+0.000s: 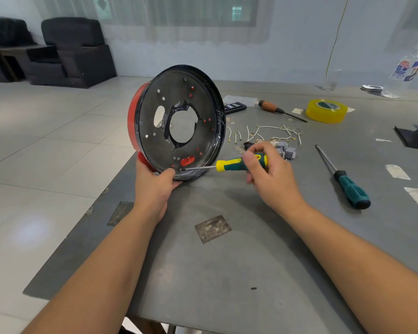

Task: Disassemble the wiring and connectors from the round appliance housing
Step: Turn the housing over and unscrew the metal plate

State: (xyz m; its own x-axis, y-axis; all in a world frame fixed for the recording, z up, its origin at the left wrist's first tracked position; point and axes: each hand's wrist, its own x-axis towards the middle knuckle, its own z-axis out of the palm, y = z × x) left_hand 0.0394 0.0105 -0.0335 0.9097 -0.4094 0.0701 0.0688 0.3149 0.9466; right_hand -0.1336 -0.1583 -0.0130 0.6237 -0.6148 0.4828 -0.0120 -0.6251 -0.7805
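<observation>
At the table's left edge I grip the tilted housing (179,121) with my left hand (155,184); my right hand (270,174) pinches the screwdriver (229,165), its tip on the housing's near rim.

Head-worn view — forward, downward, close

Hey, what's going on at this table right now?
A person is taking apart a round housing. The left hand grips its lower rim, holding it tilted on edge at the table corner. The right hand holds a yellow-green screwdriver, its tip at a screw near the bottom of the inside. Loose white wires and grey connectors already lie on the table behind.
</observation>
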